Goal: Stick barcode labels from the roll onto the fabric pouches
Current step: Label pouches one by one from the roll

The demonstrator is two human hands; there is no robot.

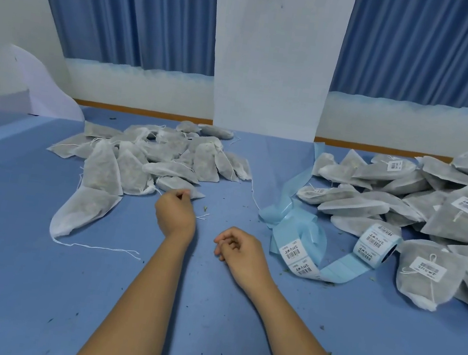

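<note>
1. At twelve o'clock from my wrists, on the blue tabletop (34,285), my left hand (176,214) reaches forward. Its thumb and forefinger pinch the near edge of the closest pouch (177,184).
2. That pouch lies at the front of the unlabelled heap (152,151), which spreads out at eleven o'clock.
3. My right hand (239,249) rests on the tabletop at three o'clock of the left one, near it but apart. Its fingers are loosely curled and grasp nothing.
4. The label roll (377,245) lies on its side at two o'clock of my right hand, against the labelled heap (431,203).
5. A label strip (298,258) runs from the roll toward my right hand, with two barcode labels face up at its near end.
6. Pale blue backing tape (292,185) loops away from there toward twelve o'clock.
7. The labelled heap fills two to three o'clock, and several of its pouches show white barcode stickers.
</note>
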